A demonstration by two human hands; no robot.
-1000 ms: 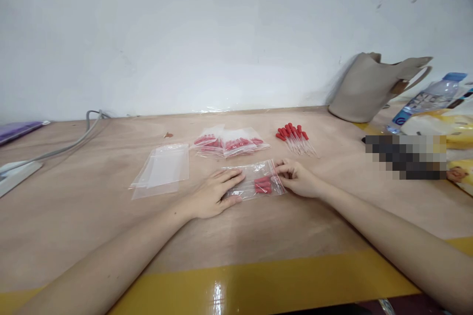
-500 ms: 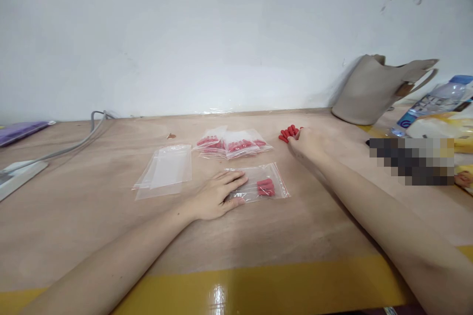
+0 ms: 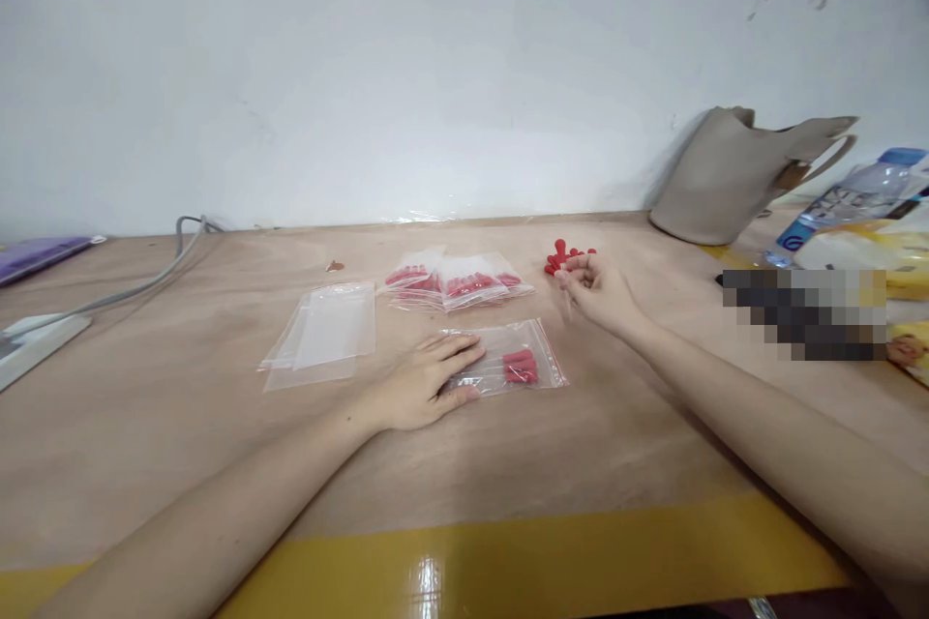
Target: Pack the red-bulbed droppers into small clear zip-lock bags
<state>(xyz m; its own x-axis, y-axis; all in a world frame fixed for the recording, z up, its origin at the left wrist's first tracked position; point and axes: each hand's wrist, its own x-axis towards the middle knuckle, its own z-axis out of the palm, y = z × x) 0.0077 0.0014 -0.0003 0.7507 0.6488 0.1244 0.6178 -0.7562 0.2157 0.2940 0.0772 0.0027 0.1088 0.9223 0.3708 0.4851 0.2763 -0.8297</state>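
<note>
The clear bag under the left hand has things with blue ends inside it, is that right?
Not quite: the ends inside are red, not blue, as the head view shows. The clear bag is indeed under the left hand.

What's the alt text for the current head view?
A person's left hand rests flat on a clear zip bag of red-bulbed droppers while the right hand pinches another dropper by a loose pile. Filled bags lie behind; flat clear bags lie left.
</note>
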